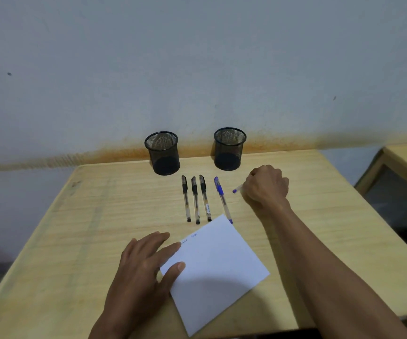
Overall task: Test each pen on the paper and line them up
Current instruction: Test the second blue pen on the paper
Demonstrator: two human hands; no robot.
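step: lining up, judged | right hand (pixel 267 187) at 2 o'clock, fist closed on blue pen (pixel 236 189) | left hand (pixel 148 263) flat, fingers spread, pinning paper (pixel 217 272) at 6 | four pens (pixel 203 198) rowed at 12 | next: lay fifth parallel, right end

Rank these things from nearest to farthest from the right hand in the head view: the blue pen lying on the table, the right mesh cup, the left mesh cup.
1. The blue pen with clear barrel, just left of the right hand.
2. The right black wire-mesh pen cup, behind the hand, by the wall.
3. The left black wire-mesh pen cup, far to the left, beyond the three black pens.
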